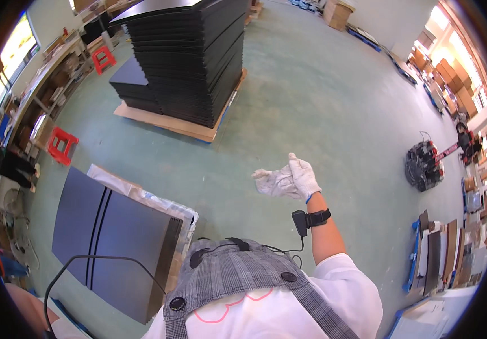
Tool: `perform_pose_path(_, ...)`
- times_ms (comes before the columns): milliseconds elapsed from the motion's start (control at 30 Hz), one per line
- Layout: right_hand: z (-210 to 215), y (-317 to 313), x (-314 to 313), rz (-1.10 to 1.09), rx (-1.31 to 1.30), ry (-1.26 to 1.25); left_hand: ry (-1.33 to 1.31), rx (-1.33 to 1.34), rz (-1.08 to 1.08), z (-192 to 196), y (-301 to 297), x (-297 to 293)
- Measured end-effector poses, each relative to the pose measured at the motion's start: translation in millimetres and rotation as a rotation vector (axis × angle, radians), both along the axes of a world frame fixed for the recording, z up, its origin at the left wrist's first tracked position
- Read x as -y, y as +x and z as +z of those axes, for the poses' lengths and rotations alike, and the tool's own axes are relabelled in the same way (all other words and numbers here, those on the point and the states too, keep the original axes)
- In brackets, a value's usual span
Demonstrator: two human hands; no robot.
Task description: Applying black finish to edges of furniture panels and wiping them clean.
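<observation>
My right hand (304, 178) is raised ahead of my chest in a white knitted work glove with a blue cuff edge. Its fingers are closed on a limp white glove (274, 182), which sticks out to the left over the floor. A black strap with a small box (309, 220) circles my right wrist. Of my left arm (22, 305) only a bare part shows at the lower left rim; the hand lies outside the picture. Nearest on that side is a stack of dark grey panels (125, 237) with two black bands across the top one.
A tall stack of black panels (187, 62) stands on a cardboard-topped pallet (167, 121) ahead. Red stools (61, 145) and a workbench (46, 70) line the left, where a person (12, 161) stands. On the right are a pallet truck (424, 164) and upright boards (434, 257).
</observation>
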State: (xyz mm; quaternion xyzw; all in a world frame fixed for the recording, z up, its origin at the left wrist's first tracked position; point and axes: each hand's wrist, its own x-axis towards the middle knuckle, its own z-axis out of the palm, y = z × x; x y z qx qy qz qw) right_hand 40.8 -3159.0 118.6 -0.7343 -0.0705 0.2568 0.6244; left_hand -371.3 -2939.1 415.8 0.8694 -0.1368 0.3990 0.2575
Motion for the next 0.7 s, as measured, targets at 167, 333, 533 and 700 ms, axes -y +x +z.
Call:
perform_pose_path(167,-7.7,15.9,-8.8,0.033,-0.034,-0.061,-0.527,-0.695,0.365,-180.2,61.1,-56.6)
perform_pose_path(333,-7.2,46.2,-35.0,-0.052,-0.048,-0.072,-0.73,-1.058,0.437,-289.6,76.1,-96.8)
perform_pose_path(533,3.3,82.4,-87.9,-0.069,-0.048,-0.1,-0.817,-1.168,0.479,-318.3,97.0,-151.2)
perform_pose_path(700,8.1,110.5,-142.8,-0.074,-0.074,-0.13,-0.88,-1.173,0.541,-320.8,113.1,-192.7)
